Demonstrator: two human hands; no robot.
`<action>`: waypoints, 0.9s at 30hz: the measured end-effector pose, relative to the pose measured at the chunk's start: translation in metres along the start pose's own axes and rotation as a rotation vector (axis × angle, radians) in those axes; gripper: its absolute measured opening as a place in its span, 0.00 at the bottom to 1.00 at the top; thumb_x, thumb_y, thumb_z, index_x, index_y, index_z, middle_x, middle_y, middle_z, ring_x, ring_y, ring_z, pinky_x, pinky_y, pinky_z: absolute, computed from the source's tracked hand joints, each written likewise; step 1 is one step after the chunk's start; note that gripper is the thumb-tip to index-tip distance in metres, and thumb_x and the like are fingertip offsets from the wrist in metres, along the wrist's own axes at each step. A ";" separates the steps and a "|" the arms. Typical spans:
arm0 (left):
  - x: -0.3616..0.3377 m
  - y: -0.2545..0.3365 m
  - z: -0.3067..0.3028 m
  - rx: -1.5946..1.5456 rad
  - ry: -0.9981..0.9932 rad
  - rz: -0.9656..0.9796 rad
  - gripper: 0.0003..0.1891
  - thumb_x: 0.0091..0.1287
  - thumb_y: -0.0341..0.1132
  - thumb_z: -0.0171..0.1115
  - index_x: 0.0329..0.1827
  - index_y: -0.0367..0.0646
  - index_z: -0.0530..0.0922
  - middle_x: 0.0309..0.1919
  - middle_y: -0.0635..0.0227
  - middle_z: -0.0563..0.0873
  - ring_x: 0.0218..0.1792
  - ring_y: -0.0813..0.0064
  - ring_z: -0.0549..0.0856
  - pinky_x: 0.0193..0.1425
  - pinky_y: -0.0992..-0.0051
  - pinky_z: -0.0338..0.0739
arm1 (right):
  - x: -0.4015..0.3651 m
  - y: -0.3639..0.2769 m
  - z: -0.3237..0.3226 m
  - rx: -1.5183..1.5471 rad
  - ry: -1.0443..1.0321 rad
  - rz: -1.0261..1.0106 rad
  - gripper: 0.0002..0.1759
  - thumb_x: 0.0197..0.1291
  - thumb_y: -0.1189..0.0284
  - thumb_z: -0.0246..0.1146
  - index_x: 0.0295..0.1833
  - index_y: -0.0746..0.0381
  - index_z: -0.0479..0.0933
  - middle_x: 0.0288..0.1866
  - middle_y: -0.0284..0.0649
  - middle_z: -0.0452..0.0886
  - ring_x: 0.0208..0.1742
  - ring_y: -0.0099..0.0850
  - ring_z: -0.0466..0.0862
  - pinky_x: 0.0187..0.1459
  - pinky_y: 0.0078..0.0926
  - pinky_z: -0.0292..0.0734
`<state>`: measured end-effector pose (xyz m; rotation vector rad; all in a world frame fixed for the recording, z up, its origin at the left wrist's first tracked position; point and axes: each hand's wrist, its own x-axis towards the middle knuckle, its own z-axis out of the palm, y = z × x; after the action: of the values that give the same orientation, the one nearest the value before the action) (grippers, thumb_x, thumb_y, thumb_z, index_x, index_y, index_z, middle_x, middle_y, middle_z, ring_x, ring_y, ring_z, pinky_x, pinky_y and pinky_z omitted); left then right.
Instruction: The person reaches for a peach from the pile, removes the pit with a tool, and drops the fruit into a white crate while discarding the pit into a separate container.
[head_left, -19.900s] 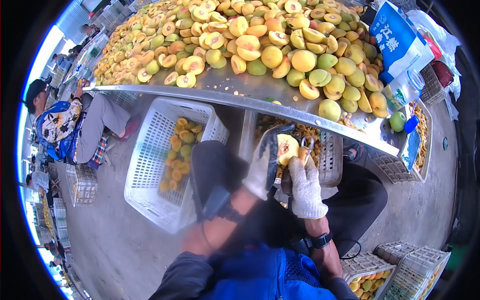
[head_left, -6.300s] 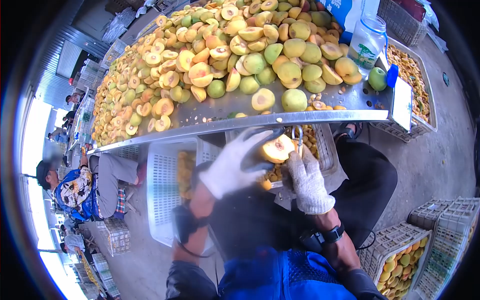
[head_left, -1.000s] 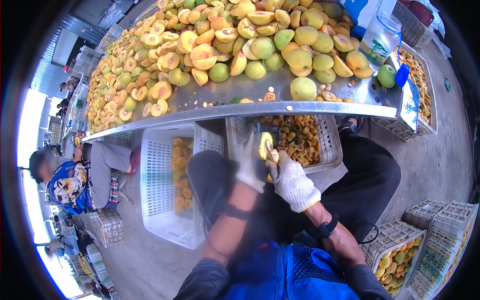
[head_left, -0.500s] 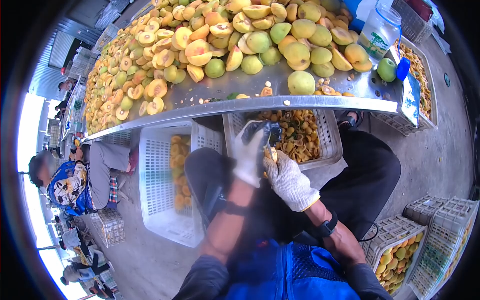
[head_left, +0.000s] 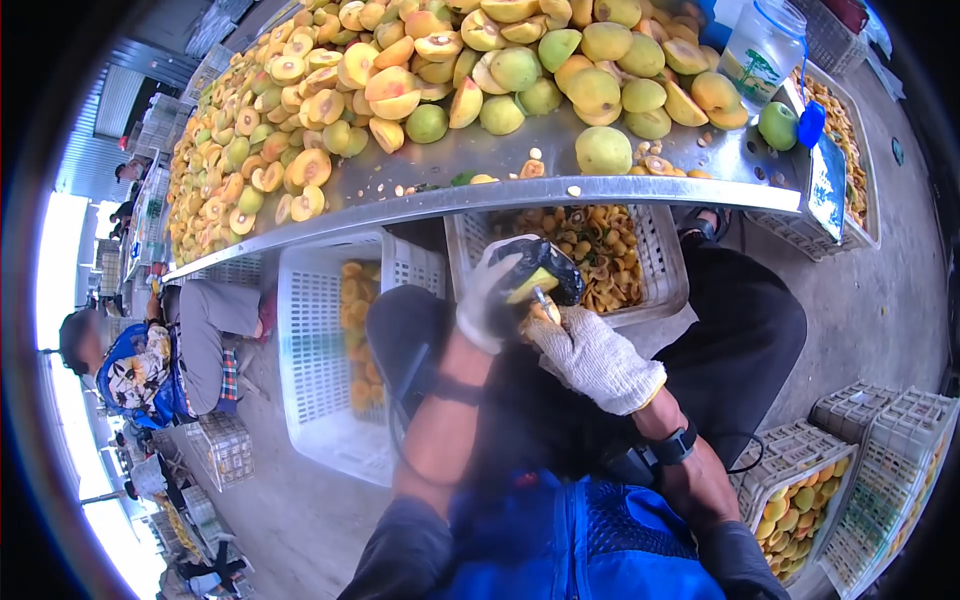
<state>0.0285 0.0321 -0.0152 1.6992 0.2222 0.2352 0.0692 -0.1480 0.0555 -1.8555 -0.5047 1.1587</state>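
My left hand (head_left: 505, 285), in a white glove with black covering on the fingers, is wrapped round a yellow-green fruit piece (head_left: 530, 286). Close beside it, my right hand (head_left: 597, 358), in a white knit glove, is closed on a small tool (head_left: 545, 303) with a metal tip and a yellowish handle. The tip is at the fruit. Both hands are above my lap, just in front of a crate (head_left: 655, 262) of fruit scraps. Halved fruit (head_left: 395, 92) is heaped on the metal table (head_left: 450, 150) ahead.
A white crate (head_left: 310, 350) with fruit halves stands left of my legs. Stacked crates (head_left: 880, 470) and a fruit-filled crate (head_left: 750, 490) are at the lower right. A jar (head_left: 755, 60) and green fruit (head_left: 777, 126) stand on the table. A seated person (head_left: 150, 370) is at left.
My left hand has turned, and the yellow-green fruit piece now shows in its fingers. The tool's metal tip has come into sight. My right hand has moved slightly right and down.
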 end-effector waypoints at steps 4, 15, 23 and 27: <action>-0.002 0.002 -0.006 0.178 -0.156 0.138 0.25 0.45 0.24 0.70 0.51 0.38 0.83 0.49 0.60 0.85 0.53 0.57 0.82 0.58 0.63 0.79 | 0.003 0.012 0.001 0.093 -0.068 -0.007 0.22 0.69 0.58 0.56 0.54 0.66 0.80 0.43 0.62 0.83 0.50 0.58 0.82 0.49 0.44 0.78; -0.007 -0.005 -0.007 -0.096 -0.160 -0.074 0.30 0.50 0.18 0.68 0.61 0.35 0.78 0.49 0.58 0.84 0.51 0.59 0.83 0.58 0.66 0.79 | -0.001 0.021 0.000 0.543 -0.316 0.078 0.19 0.71 0.58 0.54 0.49 0.64 0.80 0.31 0.48 0.82 0.36 0.44 0.84 0.40 0.38 0.78; -0.010 -0.002 0.031 -0.746 0.260 -0.164 0.19 0.76 0.38 0.53 0.64 0.36 0.75 0.45 0.60 0.86 0.45 0.69 0.87 0.51 0.70 0.83 | 0.005 0.029 0.028 -0.053 0.270 -0.323 0.19 0.72 0.55 0.56 0.44 0.62 0.77 0.24 0.43 0.79 0.28 0.38 0.82 0.33 0.39 0.76; -0.005 -0.002 0.026 -0.938 0.156 -0.230 0.17 0.79 0.38 0.49 0.62 0.37 0.75 0.42 0.61 0.86 0.41 0.71 0.87 0.50 0.71 0.84 | 0.003 0.024 0.032 -0.069 0.294 -0.243 0.18 0.72 0.57 0.56 0.47 0.61 0.77 0.28 0.47 0.81 0.33 0.43 0.83 0.38 0.41 0.77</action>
<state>0.0312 0.0062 -0.0208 0.7192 0.3517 0.2469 0.0402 -0.1444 0.0277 -1.9211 -0.5871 0.7014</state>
